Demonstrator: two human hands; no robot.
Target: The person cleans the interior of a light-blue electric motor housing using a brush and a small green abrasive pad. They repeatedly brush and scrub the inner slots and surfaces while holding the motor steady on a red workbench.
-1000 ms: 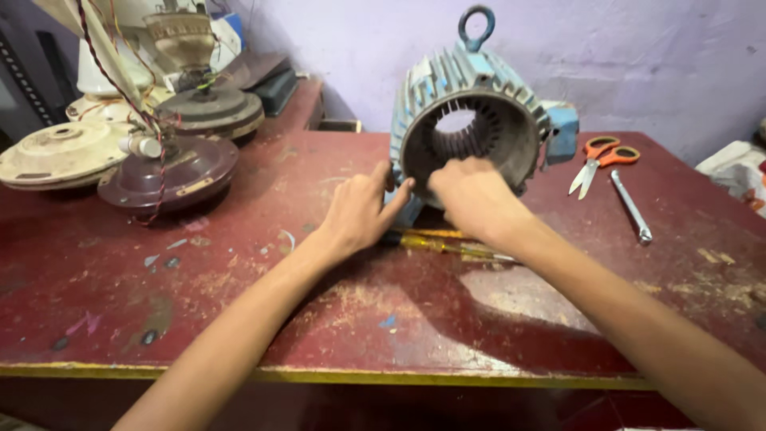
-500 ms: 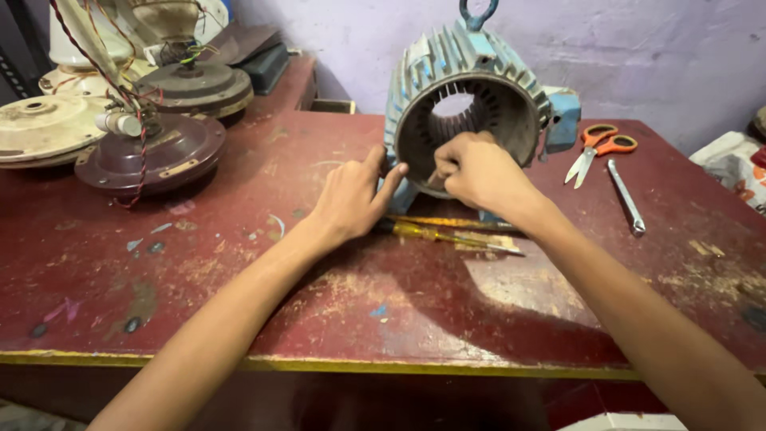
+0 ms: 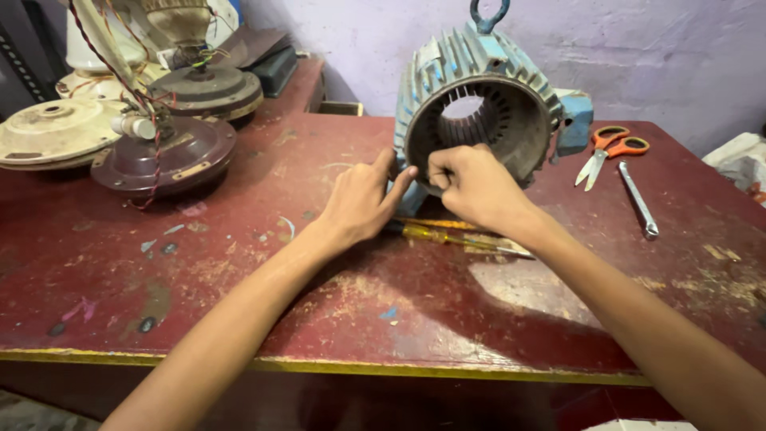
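Hands at blue finned motor housing [image 3: 479, 104] rim, left hand [image 3: 363, 199] spread, right hand [image 3: 475, 187] grip pinching rim.

Motor stator housing [image 3: 479, 108]: pale blue-grey finned casting, lying on its side on the worn red table, open end facing the camera. Bore is dark and rusty, slotted lamination ring visible inside, no rotor in it. Lifting eye bolt on top, blue terminal box on its right flank. Sits toward the back edge, near the wall. Lower front rim is covered by both hands
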